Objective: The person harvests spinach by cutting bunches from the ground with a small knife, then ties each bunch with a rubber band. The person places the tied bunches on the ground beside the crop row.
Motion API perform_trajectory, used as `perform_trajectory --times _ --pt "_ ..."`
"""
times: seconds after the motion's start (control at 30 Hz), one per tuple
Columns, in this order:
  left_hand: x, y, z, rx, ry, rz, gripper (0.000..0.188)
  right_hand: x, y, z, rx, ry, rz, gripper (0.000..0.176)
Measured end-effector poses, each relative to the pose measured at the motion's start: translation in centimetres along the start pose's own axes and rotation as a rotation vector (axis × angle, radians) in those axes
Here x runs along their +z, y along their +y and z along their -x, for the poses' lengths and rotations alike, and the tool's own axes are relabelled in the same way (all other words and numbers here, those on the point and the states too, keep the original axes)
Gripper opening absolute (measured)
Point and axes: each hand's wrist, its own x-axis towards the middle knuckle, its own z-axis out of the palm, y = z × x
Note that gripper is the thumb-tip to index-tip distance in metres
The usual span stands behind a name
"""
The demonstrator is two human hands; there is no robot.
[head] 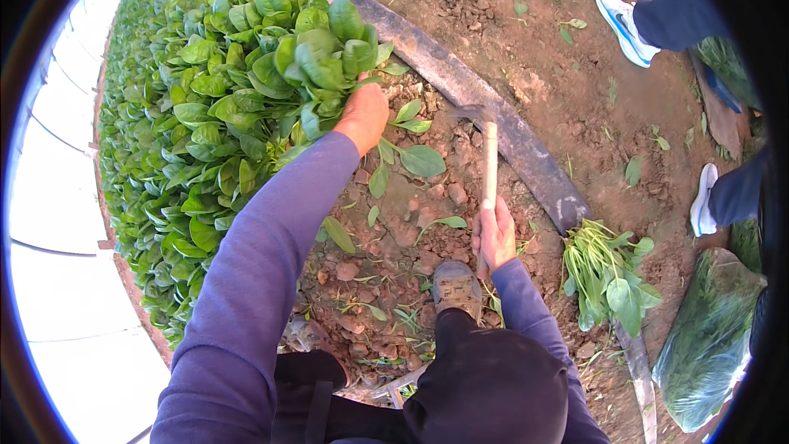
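Observation:
My left hand (368,114) is closed around a bunch of leafy spinach plants (327,65) at the edge of the dense spinach bed (209,117). The fingers are partly hidden by leaves, and I cannot tell whether the held stems are rooted or cut. In my right hand (496,231) is the wooden handle (489,163) of a small sickle-like hand tool. Its metal blade (473,112) is blurred and points left, apart from the plants. Loose spinach leaves (423,160) lie on the cloddy soil between my hands.
A long flat dark strip (524,142) curves along the bed. On it lies a spinach bunch (610,277), with a filled clear plastic bag (709,333) farther right. Another person's shoes (625,28) stand on the path. My boot (457,290) is below the tool.

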Motion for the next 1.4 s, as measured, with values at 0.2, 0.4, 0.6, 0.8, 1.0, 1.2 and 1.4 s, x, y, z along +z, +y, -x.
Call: perform_trajectory --times 0.2,0.4,0.6,0.8,1.0,1.2,1.4 --pt "2.2 -0.1 1.3 -0.147 0.014 0.092 0.039 4.1 -3.3 -4.4 -0.004 -0.177 0.054 0.032" --pt "3.7 -0.4 2.7 -0.128 0.108 0.089 0.035 7.5 -1.6 -9.1 -0.33 -0.149 0.416 0.034" --pt "4.7 0.1 3.4 -0.136 0.101 0.243 0.031 8.1 0.5 -9.4 -0.286 -0.082 0.57 0.032" --pt "5.5 0.7 3.2 -0.216 0.184 0.332 0.026 9.8 0.0 -10.3 -0.203 -0.047 0.623 0.035" --pt "7.0 1.5 4.0 -0.244 0.258 0.353 0.018 8.5 1.2 -8.2 -0.188 -0.043 0.701 0.036" --pt "8.1 0.1 5.1 -0.247 0.245 0.442 0.017 9.7 -0.9 -8.5 -0.192 -0.001 0.756 0.034" --pt "8.2 -1.0 6.6 -0.159 0.341 0.289 0.028 9.4 1.7 -6.8 -0.186 -0.016 0.438 0.031"
